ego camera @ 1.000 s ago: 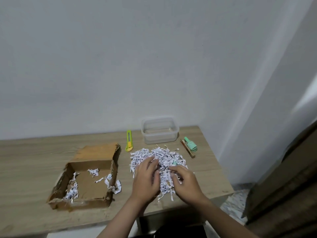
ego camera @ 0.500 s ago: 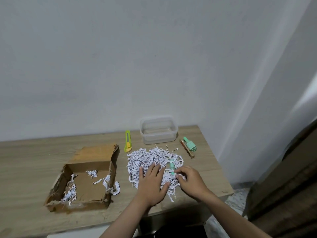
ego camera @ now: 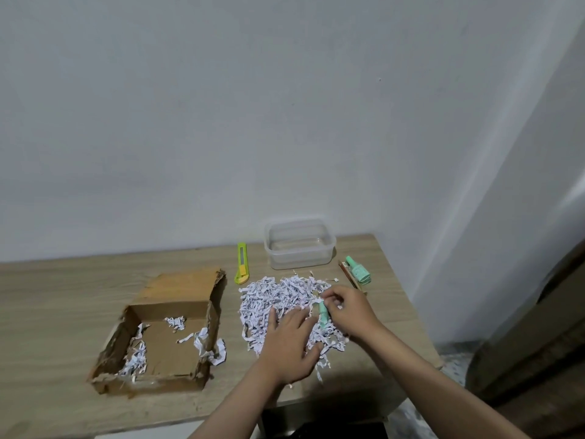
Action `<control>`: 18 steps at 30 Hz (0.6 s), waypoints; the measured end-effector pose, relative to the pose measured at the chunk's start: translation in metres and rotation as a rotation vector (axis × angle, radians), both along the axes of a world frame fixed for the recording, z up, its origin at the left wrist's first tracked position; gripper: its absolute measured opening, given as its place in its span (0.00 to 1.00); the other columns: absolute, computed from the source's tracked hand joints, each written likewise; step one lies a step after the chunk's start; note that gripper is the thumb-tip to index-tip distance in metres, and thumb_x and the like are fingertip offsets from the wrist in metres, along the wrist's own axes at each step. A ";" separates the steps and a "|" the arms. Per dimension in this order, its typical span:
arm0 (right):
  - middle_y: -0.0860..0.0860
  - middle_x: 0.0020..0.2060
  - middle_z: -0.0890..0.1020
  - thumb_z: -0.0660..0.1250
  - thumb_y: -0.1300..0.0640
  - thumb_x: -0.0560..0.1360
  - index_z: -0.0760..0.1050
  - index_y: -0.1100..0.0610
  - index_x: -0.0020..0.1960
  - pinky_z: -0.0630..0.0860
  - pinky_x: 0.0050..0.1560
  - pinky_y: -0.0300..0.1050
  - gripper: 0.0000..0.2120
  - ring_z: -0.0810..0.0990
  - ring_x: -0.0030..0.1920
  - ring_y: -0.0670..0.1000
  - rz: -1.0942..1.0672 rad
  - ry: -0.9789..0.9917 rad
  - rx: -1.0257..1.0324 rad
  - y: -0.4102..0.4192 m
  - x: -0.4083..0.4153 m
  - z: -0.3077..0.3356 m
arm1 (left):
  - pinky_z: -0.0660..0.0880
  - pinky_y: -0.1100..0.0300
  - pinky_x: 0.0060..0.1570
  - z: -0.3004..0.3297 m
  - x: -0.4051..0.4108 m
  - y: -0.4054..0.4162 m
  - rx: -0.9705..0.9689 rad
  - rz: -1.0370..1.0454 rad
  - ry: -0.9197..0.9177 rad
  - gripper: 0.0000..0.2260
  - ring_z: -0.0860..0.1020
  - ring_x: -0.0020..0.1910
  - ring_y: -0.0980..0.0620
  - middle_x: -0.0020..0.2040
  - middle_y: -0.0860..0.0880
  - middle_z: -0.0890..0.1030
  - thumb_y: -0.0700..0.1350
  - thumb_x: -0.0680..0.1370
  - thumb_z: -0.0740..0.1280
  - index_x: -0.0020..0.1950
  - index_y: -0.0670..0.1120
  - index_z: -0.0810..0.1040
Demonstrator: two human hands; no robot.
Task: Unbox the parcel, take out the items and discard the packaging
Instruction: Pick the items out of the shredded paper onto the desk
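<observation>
While gripped, mint bottle [ego camera: 323,315] lengthwise toward camera.

We see everything through one wide-angle camera worn on the head, looking forward and down over the light wooden worktop [ego camera: 63,296] from its near edge. The plain white wall [ego camera: 221,122] fills the upper half, and both forearms enter close from the bottom.

The right hand [ego camera: 346,310], which a second ago was buried in the shredded paper [ego camera: 285,299], has moved toward the pile's far right side and now pinches a small mint-green bottle [ego camera: 323,315] drawn up out of the strips. The left hand [ego camera: 289,343] has flattened, its fingers spread over the near part of the pile.
</observation>
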State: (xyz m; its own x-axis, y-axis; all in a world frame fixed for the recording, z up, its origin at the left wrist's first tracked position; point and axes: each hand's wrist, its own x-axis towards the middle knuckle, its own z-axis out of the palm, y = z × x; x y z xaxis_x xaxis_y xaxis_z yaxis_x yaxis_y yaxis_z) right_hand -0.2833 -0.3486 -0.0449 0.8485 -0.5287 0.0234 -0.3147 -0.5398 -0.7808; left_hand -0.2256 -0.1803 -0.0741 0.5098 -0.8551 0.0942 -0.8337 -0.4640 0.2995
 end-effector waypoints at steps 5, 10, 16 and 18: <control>0.49 0.51 0.82 0.69 0.61 0.72 0.79 0.56 0.53 0.73 0.52 0.36 0.09 0.79 0.50 0.47 0.052 0.053 0.028 -0.009 0.010 0.001 | 0.32 0.44 0.69 -0.002 0.001 0.010 -0.005 -0.041 -0.006 0.23 0.54 0.75 0.52 0.74 0.53 0.63 0.61 0.77 0.54 0.69 0.55 0.65; 0.49 0.55 0.82 0.70 0.61 0.72 0.78 0.54 0.58 0.73 0.60 0.40 0.14 0.79 0.54 0.44 0.072 0.023 0.101 -0.011 0.007 0.003 | 0.35 0.43 0.71 0.000 -0.001 0.013 -0.034 -0.078 0.011 0.19 0.54 0.76 0.51 0.74 0.51 0.63 0.61 0.76 0.56 0.62 0.51 0.69; 0.45 0.33 0.79 0.71 0.59 0.70 0.78 0.52 0.42 0.77 0.41 0.44 0.04 0.78 0.36 0.43 -0.093 -0.096 0.071 0.006 -0.012 0.005 | 0.39 0.44 0.71 -0.001 0.000 0.019 -0.157 -0.104 0.009 0.19 0.61 0.74 0.51 0.71 0.53 0.69 0.62 0.75 0.58 0.60 0.53 0.74; 0.50 0.31 0.80 0.73 0.56 0.68 0.75 0.52 0.40 0.78 0.39 0.51 0.06 0.79 0.33 0.49 -0.088 0.025 0.108 0.013 -0.017 0.001 | 0.42 0.41 0.72 -0.002 0.001 0.022 -0.184 -0.118 -0.004 0.19 0.63 0.72 0.52 0.69 0.54 0.72 0.62 0.75 0.59 0.60 0.55 0.75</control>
